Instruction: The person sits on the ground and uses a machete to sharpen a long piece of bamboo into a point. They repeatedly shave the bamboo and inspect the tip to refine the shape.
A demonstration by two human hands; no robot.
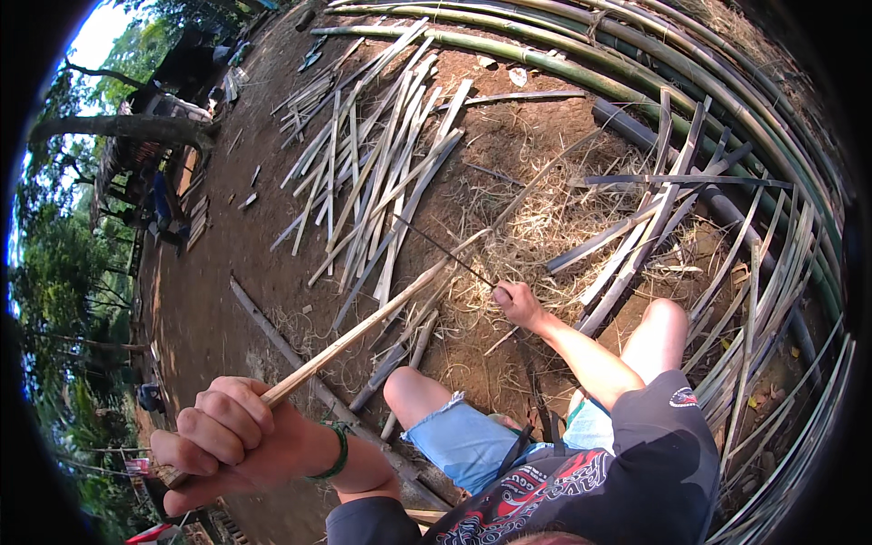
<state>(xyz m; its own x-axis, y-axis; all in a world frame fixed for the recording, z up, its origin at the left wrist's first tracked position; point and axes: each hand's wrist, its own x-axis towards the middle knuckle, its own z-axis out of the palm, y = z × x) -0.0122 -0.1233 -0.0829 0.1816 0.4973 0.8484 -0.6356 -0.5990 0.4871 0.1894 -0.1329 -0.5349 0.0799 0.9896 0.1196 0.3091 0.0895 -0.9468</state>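
My left hand (222, 431), low on the left with a dark green cord round its wrist, is closed round one end of a pale bamboo strip (354, 331). The strip slants up and away to the right. In front of my knees, my right hand (518, 304) grips a knife (420, 234) with a long, thin, dark blade; its handle is mostly hidden by the fingers. The blade crosses the strip near the strip's far part. Whether it cuts into the strip or only lies against it, I cannot tell.
Split bamboo strips (386, 163) lie heaped on the brown dirt ahead. Curly shavings (536, 218) cover the ground beyond my right hand. Long green bamboo poles (545, 59) run along the far right, with more slats (758, 300) beside me. A thin pole (272, 331) lies to the left.
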